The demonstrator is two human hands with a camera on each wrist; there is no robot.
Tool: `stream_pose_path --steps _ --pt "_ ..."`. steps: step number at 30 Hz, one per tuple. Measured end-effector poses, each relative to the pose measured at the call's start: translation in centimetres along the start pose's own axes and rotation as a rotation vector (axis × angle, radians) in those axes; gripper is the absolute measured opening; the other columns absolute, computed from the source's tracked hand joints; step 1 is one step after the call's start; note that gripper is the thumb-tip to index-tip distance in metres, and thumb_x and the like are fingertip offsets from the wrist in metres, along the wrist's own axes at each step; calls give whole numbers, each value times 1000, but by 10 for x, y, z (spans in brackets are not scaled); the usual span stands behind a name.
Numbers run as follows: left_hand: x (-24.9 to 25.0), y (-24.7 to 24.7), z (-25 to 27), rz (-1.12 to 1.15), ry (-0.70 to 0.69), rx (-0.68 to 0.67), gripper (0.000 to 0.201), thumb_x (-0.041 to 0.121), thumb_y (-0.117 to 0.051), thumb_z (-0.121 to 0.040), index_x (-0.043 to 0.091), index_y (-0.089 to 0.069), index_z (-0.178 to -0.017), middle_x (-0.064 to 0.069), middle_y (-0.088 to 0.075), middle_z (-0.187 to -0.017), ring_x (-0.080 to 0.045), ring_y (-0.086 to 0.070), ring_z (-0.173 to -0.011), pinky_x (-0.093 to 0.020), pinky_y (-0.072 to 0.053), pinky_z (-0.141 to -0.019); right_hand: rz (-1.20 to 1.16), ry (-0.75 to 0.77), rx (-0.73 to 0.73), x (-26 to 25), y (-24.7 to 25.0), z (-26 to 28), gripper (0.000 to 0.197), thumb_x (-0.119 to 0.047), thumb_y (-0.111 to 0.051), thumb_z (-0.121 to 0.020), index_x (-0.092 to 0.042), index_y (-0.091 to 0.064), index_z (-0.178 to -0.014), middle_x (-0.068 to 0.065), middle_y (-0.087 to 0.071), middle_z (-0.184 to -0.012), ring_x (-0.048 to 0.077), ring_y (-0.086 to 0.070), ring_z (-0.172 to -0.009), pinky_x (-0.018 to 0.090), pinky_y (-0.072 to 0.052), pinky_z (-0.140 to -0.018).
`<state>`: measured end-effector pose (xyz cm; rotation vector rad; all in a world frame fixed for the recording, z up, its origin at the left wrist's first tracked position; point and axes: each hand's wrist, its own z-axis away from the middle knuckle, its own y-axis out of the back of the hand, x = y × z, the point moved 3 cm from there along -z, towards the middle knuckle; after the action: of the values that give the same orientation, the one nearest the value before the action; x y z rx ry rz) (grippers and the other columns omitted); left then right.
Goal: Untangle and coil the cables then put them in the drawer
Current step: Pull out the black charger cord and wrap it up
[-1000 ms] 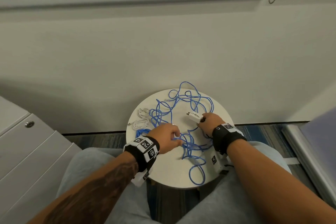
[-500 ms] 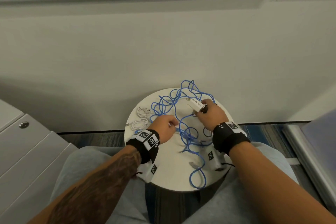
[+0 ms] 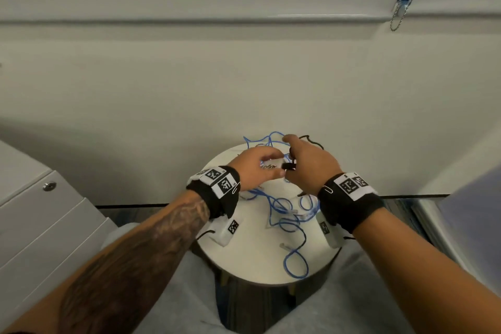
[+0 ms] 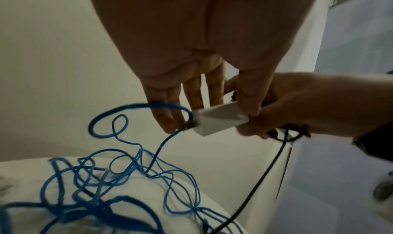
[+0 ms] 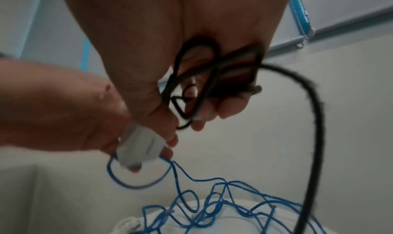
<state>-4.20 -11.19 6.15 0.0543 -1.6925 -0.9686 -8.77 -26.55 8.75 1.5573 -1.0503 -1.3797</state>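
Note:
Above the round white table [image 3: 252, 260] both hands meet on a small white adapter box [image 3: 273, 167]. My left hand [image 3: 267, 163] pinches the box [image 4: 221, 118] between thumb and fingers. A blue cable [image 4: 136, 113] is plugged into its end and runs down to a blue tangle [image 3: 287, 214] on the table. My right hand [image 3: 291, 160] grips several loops of a black cable [image 5: 202, 79] beside the box [image 5: 138, 150]. One black strand [image 4: 261, 175] hangs down to the table.
A grey drawer cabinet [image 3: 40, 219] with a round lock [image 3: 49, 186] stands at the left, its drawers closed. A white cable [image 5: 127, 226] lies at the table's far edge. A wall is close behind the table, and my knees flank it.
My right hand has lifted the white box and black cable off the table. My left hand has let go of the blue cable and come across to take the box.

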Motion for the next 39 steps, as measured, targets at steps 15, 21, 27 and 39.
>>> stream_pose_path --steps 15,21,27,39 --pt "8 -3 16 -230 -121 414 46 48 -61 -83 31 -58 -126 11 -57 -130 -10 -47 -125 -44 -23 -115 -79 -83 -73 13 35 2 25 -19 -72 -83 -16 -59 -103 3 -64 -95 25 -59 -86 32 -47 -71" --pt "27 -4 9 234 -26 17 48 19 -67 -90 26 -51 -135 -1 -67 -107 -21 -67 -99 -35 -52 -94 -166 -2 -75 0 43 0 39 -16 -74 -79 -19 -50 -110 1 -64 -101 23 -62 -92 39 -53 -81" --pt "21 26 9 276 46 200 18 8 -53 -76 23 -64 -74 -8 -69 -77 -30 -70 -81 -38 -52 -81 -188 -60 -72 12 80 2 19 -37 -72 -86 -25 -68 -101 -2 -71 -90 19 -67 -83 33 -52 -79" --pt "53 70 22 748 88 59 23 14 -44 -102 7 -56 -84 6 -32 -53 -7 -28 -44 -31 -48 -57 -590 -73 277 6 116 -3 16 -15 -63 -89 -24 -74 -97 3 -71 -112 21 -64 -108 25 -44 -93"
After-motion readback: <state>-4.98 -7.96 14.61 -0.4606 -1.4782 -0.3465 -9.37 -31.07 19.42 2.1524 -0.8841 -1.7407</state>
